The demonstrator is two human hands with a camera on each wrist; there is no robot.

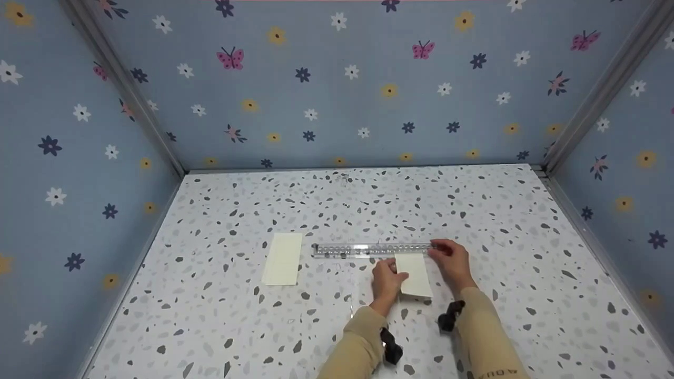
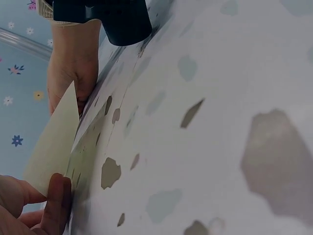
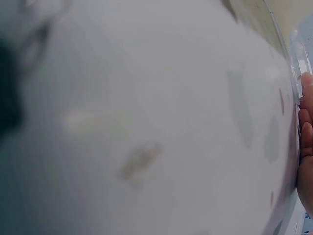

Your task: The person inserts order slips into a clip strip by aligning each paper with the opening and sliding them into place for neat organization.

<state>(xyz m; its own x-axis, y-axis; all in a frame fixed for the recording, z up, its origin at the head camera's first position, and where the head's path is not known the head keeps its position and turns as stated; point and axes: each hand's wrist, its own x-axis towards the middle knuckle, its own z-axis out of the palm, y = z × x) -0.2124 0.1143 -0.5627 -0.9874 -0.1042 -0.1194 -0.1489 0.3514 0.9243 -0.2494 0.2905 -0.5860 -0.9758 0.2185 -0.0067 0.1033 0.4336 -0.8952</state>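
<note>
Both forearms, in tan sleeves, enter from the lower edge of the head view. Left forearm (image 1: 354, 347) slants forward and rightward; left grip (image 1: 387, 283) is in a pinch, thumb extended to the right and opposed to bent fingers. Right forearm (image 1: 485, 334) slants forward and leftward; right grip (image 1: 454, 264) sits slightly farther forward, thumb and index finger pinching, tips pointing left. Grips near each other, not touching. Right wrist view: right grip partly cut off by the frame edge.
</note>
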